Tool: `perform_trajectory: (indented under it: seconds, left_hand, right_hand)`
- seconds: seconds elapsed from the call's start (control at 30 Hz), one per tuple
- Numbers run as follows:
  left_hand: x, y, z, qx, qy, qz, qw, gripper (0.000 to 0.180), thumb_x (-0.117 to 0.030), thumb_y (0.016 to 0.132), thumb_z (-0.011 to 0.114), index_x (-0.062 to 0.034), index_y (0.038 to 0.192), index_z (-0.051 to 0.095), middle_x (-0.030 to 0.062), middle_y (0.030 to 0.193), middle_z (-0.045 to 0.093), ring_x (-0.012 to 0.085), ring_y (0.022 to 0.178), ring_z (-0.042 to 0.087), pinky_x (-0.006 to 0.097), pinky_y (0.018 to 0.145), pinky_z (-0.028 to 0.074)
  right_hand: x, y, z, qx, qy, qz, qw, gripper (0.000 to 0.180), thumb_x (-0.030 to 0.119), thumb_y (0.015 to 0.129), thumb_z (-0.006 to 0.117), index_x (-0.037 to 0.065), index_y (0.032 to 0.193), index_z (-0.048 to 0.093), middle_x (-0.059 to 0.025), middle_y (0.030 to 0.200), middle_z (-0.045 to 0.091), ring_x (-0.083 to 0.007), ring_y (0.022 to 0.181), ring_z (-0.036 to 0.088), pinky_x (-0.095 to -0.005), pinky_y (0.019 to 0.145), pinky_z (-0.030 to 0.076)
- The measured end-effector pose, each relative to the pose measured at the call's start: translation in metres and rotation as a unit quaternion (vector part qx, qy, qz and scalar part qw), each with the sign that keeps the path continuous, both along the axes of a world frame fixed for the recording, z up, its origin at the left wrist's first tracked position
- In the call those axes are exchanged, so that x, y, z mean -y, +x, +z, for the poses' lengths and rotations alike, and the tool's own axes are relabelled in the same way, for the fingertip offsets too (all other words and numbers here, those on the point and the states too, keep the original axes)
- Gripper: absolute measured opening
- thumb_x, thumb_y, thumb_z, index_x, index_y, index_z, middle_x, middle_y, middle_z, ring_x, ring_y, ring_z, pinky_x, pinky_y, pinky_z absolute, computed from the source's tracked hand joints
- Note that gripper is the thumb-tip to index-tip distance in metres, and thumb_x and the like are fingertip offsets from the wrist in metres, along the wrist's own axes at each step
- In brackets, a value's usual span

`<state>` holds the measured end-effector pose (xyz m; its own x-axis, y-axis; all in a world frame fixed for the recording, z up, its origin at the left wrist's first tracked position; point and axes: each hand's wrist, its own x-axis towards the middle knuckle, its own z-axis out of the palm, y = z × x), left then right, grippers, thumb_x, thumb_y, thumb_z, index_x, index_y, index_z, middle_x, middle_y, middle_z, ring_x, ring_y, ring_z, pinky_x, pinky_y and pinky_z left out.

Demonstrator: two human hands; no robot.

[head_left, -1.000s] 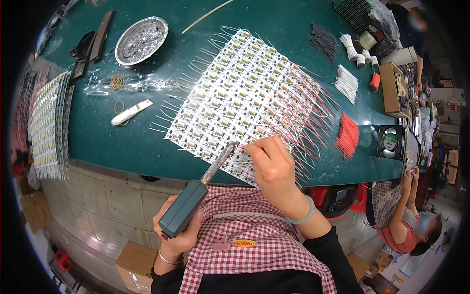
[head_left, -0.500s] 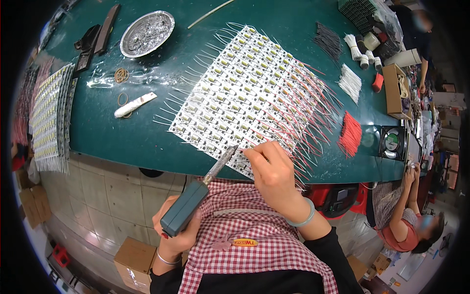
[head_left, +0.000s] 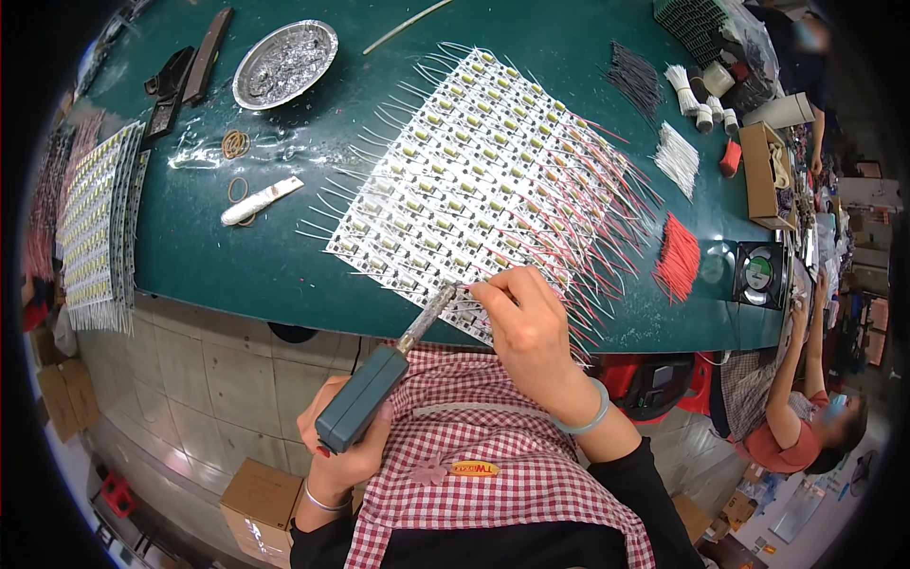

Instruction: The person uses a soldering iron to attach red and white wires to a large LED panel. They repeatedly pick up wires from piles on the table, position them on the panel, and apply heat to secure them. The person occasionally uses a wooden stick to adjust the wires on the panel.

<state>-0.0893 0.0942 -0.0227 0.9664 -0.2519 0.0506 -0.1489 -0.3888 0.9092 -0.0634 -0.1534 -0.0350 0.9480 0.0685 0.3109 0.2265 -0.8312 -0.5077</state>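
My left hand is wrapped round the dark green grip of a soldering iron. Its grey, crusted barrel slants up to the near edge of a panel of small white circuit boards. My right hand is closed in a pinch beside the iron's tip, on what looks like the end of a thin wire, mostly hidden by the fingers. Rows of yellowish parts cover the panel. White wires stick out along its left side, and red and white wires spread over its right side.
A metal bowl of dross stands at the far left, near rubber bands and a white-wrapped tool. More panels stand at the left. Red wires, white wires, a small fan and a co-worker are on the right.
The iron's tip has shifted slightly up and right, closer to my right fingertips. My right hand has moved a little left. The co-worker's arms at the right have moved.
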Motion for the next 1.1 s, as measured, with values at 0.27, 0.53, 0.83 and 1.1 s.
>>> perform_trajectory:
  seconds: [0.27,0.53,0.83,1.1]
  left_hand:
    - [0.002,0.002,0.0,0.032,0.03,-0.008,0.999,0.017,0.001,0.072,0.075,0.0043,0.087,0.068,0.0142,0.082,0.064,0.0253,0.065,0.065,0.031,0.057,0.05]
    - [-0.015,-0.019,-0.018,-0.02,-0.011,0.016,1.0,0.021,0.002,0.072,0.075,0.0058,0.092,0.069,0.0165,0.087,0.068,0.0292,0.069,0.066,0.034,0.059,0.052]
    - [-0.013,-0.017,-0.011,-0.022,-0.018,0.024,0.999,0.024,0.003,0.072,0.074,0.0079,0.095,0.07,0.0197,0.093,0.07,0.0311,0.079,0.071,0.035,0.068,0.056]
    - [-0.017,-0.02,-0.009,-0.009,-0.011,0.018,1.0,0.024,0.004,0.072,0.075,0.0077,0.096,0.07,0.0192,0.094,0.07,0.0314,0.081,0.07,0.036,0.069,0.056]
  right_hand:
    - [0.001,0.001,-0.002,0.002,-0.009,0.007,1.0,0.024,-0.005,0.071,0.062,-0.001,0.094,0.067,-0.0089,0.085,0.056,-0.0247,0.076,0.056,-0.0346,0.062,0.047]
    - [0.0,0.001,0.002,-0.008,-0.011,0.006,1.0,0.025,-0.009,0.071,0.065,-0.001,0.095,0.068,-0.0099,0.083,0.057,-0.0253,0.075,0.057,-0.0353,0.062,0.048]
    - [0.0,0.0,0.001,0.03,-0.035,-0.002,0.999,0.022,-0.002,0.071,0.064,0.002,0.093,0.067,-0.0071,0.084,0.056,-0.024,0.077,0.057,-0.0358,0.065,0.046]
    - [-0.011,-0.011,0.003,0.034,-0.027,0.002,0.999,0.022,0.0,0.072,0.065,0.003,0.093,0.068,-0.005,0.082,0.057,-0.0229,0.074,0.057,-0.0355,0.065,0.043]
